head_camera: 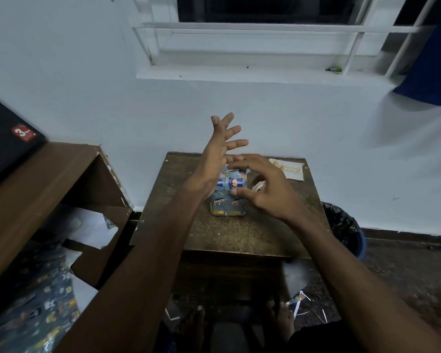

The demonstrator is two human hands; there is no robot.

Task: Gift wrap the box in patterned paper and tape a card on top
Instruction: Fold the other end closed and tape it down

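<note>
1. Head view, relation that matters: the wrapped box (228, 193) stands on the small brown table (229, 233), directly ahead of me at twelve o'clock. Both my hands hang just above it. The card (288, 168) lies flat near the table's far right corner, at about two o'clock from the box. My right hand (262, 184) is the nearer one to it, so I judge that hand should fetch it.

2. Head view, hands: my left hand (220, 154) is raised with palm sideways and fingers fanned wide, holding nothing. My right hand hovers with fingers curled loosely over the box's right side. I cannot tell if it touches the paper; it grips nothing I can see.

3. Head view, the box: small, covered in blue patterned paper with little orange and yellow figures. Its long axis appears to run away from me. Seams show on top, slightly crumpled. Behind it, a pale ring, possibly a tape roll (259, 186), is partly hidden.
</note>
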